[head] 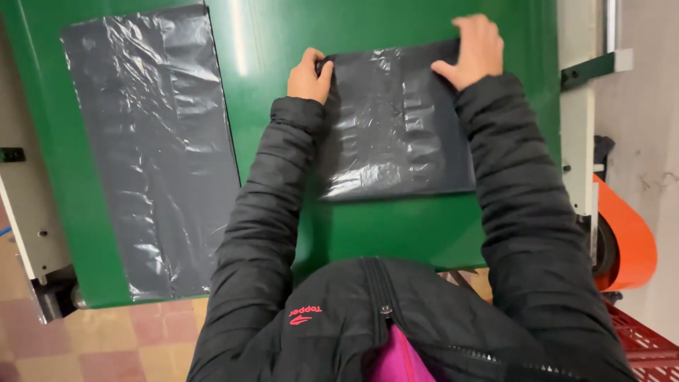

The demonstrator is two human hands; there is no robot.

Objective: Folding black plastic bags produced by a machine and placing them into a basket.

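Lying flat at 9 o'clock, a large dark grey plastic sheet (152, 152) covers the left part of the green table (276, 42); thin film, long rectangle, heavily crinkled, glossy highlights along the creases. Table surface is smooth, hard, shiny green, with a thin dark seam running along the sheet's right edge. Below at 7 o'clock, checkered floor tiles (106, 343) in dull red and tan, matte.

Centre, about 12 o'clock: left hand (309, 73) curled into a loose fist, fingers pinching the top left corner of a smaller grey plastic bag (396, 127). Bag is roughly square, same thin wrinkly film, flat on the table, its lower edge toward the person. Right hand (472, 49) at 1 o'clock, fingers bent down over the bag's top right corner, thumb spread onto the film. Hands well apart, one on each top corner, both clamped on the bag. Both arms in black puffy quilted jacket sleeves (262, 233), soft matte fabric; zipper and a bit of magenta cloth (399, 361) at 6 o'clock.

At 3 o'clock, past the table edge, a white metal frame post (578, 127), then a curved smooth orange roll (626, 237). At 5 o'clock, a red plastic crate (643, 346) with lattice holes, partly cut off.
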